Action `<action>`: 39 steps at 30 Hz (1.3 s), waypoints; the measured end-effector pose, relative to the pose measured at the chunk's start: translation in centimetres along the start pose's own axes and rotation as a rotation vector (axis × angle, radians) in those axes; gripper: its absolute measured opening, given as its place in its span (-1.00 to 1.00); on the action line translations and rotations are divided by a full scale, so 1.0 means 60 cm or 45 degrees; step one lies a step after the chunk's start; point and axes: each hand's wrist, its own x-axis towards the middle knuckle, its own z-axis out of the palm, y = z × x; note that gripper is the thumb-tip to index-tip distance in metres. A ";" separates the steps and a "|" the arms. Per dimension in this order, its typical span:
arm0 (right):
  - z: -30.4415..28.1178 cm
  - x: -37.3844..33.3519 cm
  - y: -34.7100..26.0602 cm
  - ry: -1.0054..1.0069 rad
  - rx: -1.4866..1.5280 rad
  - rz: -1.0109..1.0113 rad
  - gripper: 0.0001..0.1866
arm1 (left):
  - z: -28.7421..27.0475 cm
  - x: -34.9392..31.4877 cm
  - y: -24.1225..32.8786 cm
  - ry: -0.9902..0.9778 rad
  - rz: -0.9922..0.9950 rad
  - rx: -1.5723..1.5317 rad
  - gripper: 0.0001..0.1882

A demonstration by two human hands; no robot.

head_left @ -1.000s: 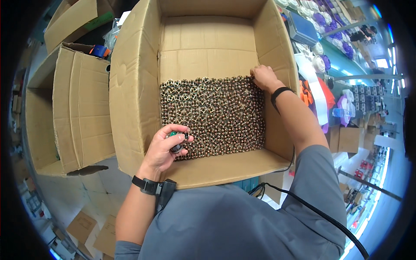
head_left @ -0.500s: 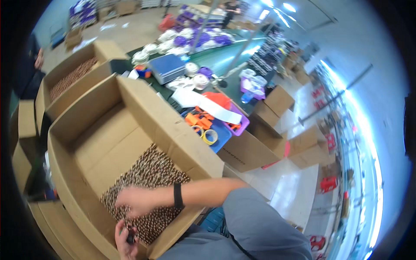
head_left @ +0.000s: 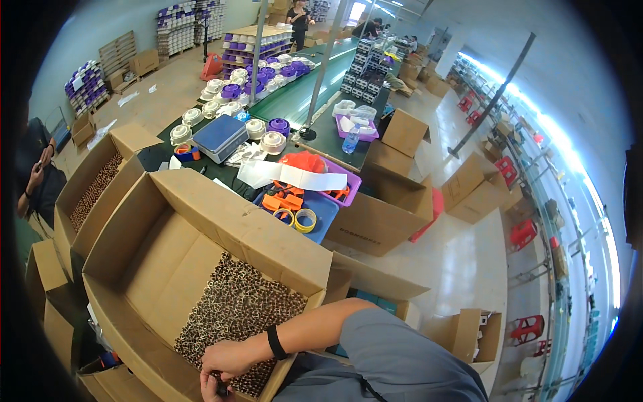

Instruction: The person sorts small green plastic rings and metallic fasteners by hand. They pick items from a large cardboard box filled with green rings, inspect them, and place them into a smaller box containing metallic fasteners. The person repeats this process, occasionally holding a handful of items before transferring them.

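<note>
Small dark parts [head_left: 234,315] are lying packed in a layer on the floor of the cardboard box [head_left: 221,221] — directly under the hands. The right hand [head_left: 228,358] is resting curled on them; the left hand [head_left: 213,387] — nearer the box's near wall — is pinching one.

Matt brown cardboard box [head_left: 221,221] holds small, glossy metal-looking parts [head_left: 234,311].

Brown cardboard box [head_left: 221,214]; dark speckled small parts [head_left: 234,315]; black wristband [head_left: 275,342]; grey sleeve [head_left: 402,348].
</note>
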 end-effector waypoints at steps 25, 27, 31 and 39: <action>0.095 0.413 0.255 -0.085 -0.701 0.116 -0.82 | -0.015 0.009 -0.004 0.064 -0.059 -0.455 -0.68; 0.109 0.428 0.257 -0.145 -0.778 0.129 -0.78 | -0.018 0.009 -0.007 0.078 -0.026 -0.477 -0.67; 0.099 0.441 0.228 -0.507 -0.782 0.366 -0.70 | -0.018 0.001 0.005 0.091 -0.001 -0.514 -0.65; -0.005 0.350 0.113 -0.212 -0.139 0.016 -0.58 | -0.018 -0.007 0.015 0.004 0.136 -0.771 -0.51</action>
